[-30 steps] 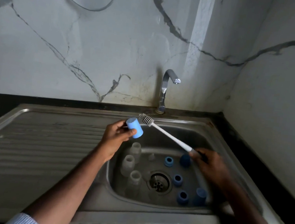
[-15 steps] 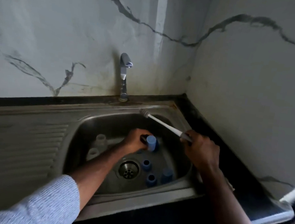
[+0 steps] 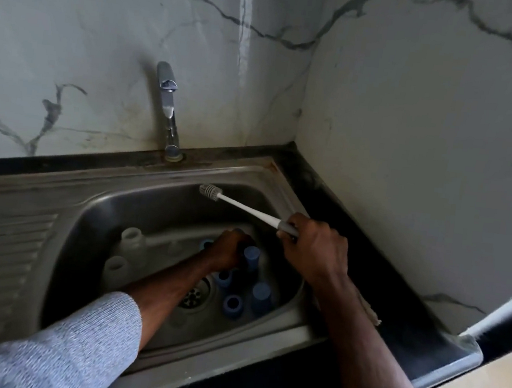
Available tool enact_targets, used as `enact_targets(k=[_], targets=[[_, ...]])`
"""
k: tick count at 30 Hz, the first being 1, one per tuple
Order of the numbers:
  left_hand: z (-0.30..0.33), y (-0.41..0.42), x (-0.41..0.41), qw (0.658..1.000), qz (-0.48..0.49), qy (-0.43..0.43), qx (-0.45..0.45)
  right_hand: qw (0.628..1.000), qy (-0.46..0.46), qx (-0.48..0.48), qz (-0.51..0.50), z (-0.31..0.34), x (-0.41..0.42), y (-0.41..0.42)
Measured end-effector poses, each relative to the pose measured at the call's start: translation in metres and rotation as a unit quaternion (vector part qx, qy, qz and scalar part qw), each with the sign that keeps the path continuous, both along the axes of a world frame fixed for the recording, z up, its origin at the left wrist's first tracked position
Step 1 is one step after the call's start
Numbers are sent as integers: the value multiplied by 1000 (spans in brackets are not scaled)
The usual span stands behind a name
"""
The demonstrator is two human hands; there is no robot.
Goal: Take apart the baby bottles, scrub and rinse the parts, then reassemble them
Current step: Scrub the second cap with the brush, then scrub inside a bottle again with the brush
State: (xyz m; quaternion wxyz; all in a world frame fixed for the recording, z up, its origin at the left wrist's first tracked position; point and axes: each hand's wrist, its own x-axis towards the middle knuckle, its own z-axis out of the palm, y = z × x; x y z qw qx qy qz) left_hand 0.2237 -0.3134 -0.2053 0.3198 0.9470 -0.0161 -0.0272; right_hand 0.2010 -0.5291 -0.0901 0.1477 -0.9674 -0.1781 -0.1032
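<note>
Down in the steel sink, my left hand grips a blue cap low over the basin floor. My right hand holds the grey grip of a white bottle brush above the basin's right side, its bristle head pointing at the back wall of the basin. Two clear bottles stand at the basin's left. Blue collar rings and another blue cap stand near the drain. My left forearm hides part of the basin floor.
A chrome tap rises behind the basin, with no water running. The ribbed drainboard stretches to the left. Black counter runs along the marble wall on the right, with a frayed beige cloth by the sink rim.
My left hand has carried the blue cap from above the basin's left edge down to the basin floor. The brush has stayed raised, and my view has swung to the right.
</note>
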Motion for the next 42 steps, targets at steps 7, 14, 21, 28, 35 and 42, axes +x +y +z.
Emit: enact_targets(k=[7, 14, 21, 28, 35, 42], targets=[[1, 1, -8, 999, 8, -10, 30, 1000, 1, -21, 13, 1, -2, 3], [43, 44, -62, 996, 84, -25, -21, 998, 6, -33, 46, 3, -15, 10], [78, 116, -155, 996, 72, 21, 56, 992, 0, -48, 114, 6, -42, 41], [98, 110, -200, 961, 47, 96, 255, 988, -27, -32, 149, 21, -54, 73], [82, 106, -199, 942, 70, 102, 313, 991, -5, 56, 123, 10, -68, 93], [66, 107, -197, 961, 64, 38, 265, 991, -12, 50, 123, 0, -64, 89]])
